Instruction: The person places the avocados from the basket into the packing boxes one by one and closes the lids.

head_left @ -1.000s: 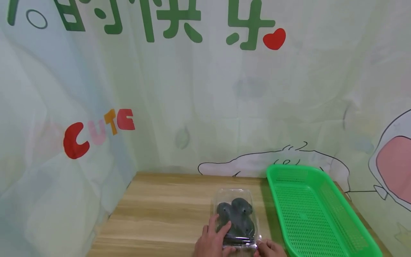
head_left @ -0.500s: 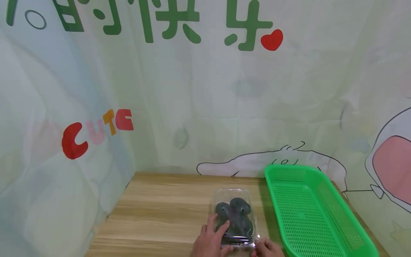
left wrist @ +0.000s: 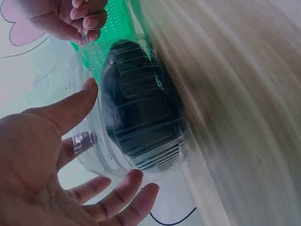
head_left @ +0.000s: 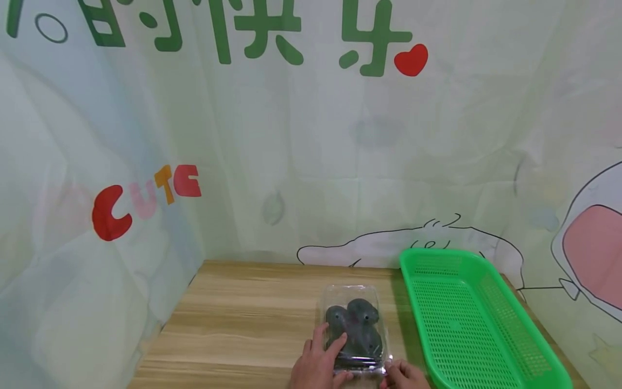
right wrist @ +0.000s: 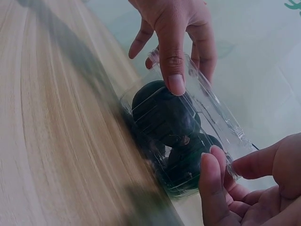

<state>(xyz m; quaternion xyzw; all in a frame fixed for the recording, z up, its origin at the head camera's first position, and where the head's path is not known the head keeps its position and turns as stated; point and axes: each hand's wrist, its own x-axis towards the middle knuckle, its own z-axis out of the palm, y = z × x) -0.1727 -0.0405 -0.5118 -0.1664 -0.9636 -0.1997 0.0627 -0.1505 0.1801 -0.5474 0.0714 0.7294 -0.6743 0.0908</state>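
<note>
A clear plastic clamshell box point(head_left: 357, 294) lies on the wooden table, with several dark, round, smooth fruits point(head_left: 359, 329) inside. The exact kind of fruit is hard to tell. Across the left part of the lid rests my left hand point(head_left: 316, 364), fingers spread. In the left wrist view, the thumb of my left hand point(left wrist: 51, 146) touches the box's rim. At the near right corner, my right hand point(head_left: 405, 375) pinches the plastic edge between thumb and fingers. The right wrist view shows my right hand point(right wrist: 258, 188) on that corner, opposite my left hand point(right wrist: 176, 33).
A green perforated plastic basket point(head_left: 459, 324) stands right of the box, with no contents visible. The wooden table point(head_left: 233, 319) extends to the left. Behind it hangs a pale printed cloth point(head_left: 311, 162) with green characters and a red heart.
</note>
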